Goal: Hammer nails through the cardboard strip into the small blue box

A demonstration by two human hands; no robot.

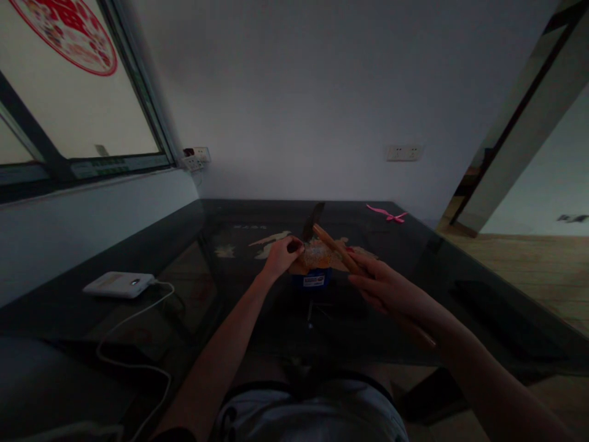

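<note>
While the right hand [386,285] gripped a hammer [335,247] by a blue box [313,279] on the table [352,215], the left hand [278,259] had thumb and fingers nearly together near the hammer's head. Whether they held anything, I couldn't tell.

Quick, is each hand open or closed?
Left hand: pinched closed at the orange block; anything held can't be told.
Right hand: closed, holding a hammer.
</note>
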